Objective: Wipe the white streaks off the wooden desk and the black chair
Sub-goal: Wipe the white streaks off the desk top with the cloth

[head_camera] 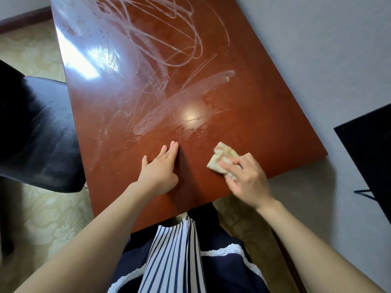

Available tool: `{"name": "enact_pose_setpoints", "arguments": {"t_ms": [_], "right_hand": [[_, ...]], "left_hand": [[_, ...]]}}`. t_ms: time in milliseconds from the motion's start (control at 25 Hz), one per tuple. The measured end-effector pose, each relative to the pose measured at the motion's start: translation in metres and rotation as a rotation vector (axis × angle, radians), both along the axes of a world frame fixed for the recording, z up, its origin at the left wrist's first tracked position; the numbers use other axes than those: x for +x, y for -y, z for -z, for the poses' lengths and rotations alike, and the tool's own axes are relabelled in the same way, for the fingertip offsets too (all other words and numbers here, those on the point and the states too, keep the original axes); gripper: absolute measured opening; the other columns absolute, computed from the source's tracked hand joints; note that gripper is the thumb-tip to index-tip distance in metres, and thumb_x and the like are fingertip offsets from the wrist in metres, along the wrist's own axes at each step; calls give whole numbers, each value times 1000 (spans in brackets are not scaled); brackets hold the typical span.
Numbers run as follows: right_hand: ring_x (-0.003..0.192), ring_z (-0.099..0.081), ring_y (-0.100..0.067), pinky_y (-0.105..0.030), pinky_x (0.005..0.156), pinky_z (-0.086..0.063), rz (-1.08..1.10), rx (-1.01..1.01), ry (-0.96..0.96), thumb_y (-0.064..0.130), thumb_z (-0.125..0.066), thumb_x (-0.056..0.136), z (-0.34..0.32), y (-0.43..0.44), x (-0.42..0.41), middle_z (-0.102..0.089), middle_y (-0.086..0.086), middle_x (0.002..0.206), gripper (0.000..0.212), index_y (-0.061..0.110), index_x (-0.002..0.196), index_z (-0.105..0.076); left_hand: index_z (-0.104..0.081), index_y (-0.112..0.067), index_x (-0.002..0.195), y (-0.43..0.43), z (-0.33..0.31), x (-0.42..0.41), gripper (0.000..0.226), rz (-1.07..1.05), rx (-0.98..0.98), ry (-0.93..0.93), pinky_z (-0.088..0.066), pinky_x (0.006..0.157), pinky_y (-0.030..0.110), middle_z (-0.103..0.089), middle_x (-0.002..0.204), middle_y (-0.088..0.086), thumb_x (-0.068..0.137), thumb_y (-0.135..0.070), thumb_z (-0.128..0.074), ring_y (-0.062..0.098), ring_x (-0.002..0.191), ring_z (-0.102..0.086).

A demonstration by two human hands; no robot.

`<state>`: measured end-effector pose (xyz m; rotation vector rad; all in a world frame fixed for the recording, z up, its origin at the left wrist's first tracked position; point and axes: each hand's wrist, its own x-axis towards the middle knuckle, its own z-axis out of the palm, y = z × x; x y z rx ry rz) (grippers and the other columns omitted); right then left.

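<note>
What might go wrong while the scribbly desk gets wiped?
1. The small bunched cloth in the right hand may only smear the white streaks. A wide smeared band shows mid-desk.
2. The left hand rests flat on the desk and might leave prints there.

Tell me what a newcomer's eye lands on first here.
The looping white streaks scrawled over the far and middle part of the glossy reddish-brown wooden desk strike first. Near its front edge, the right hand grips a crumpled beige cloth against the wood, while the left hand rests flat beside it. A black padded chair sits at the desk's left side.
</note>
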<state>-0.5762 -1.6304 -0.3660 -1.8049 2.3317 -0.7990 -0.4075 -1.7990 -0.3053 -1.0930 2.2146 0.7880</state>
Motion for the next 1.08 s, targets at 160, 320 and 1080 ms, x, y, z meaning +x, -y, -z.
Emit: {"name": "enact_pose_setpoints", "arguments": {"t_ms": [160, 320, 1080], "right_hand": [[82, -45, -26, -38, 69, -46, 363, 9, -30, 16, -57, 79, -2, -17, -61, -60, -12, 90, 31, 11, 106, -70], [95, -53, -38, -33, 79, -36, 778, -21, 58, 15, -57, 88, -18, -26, -96, -62, -19, 109, 31, 7, 117, -65], [93, -44, -20, -38, 76, -47, 377, -59, 160, 5, -67, 74, 8, 11, 65, -64, -1, 101, 35, 20, 105, -71]], "left_hand": [[11, -25, 152, 1, 0, 0, 93, 1, 3, 2, 4, 117, 52, 11, 159, -12, 80, 0, -43, 8, 146, 7], [11, -25, 152, 1, 0, 0, 94, 1, 3, 1, 4, 117, 52, 11, 159, -12, 79, 0, -43, 7, 146, 7], [10, -18, 152, -6, 3, -1, 90, 53, -90, -36, 0, 118, 48, 9, 160, -4, 80, -3, -42, 15, 147, 4]]}}
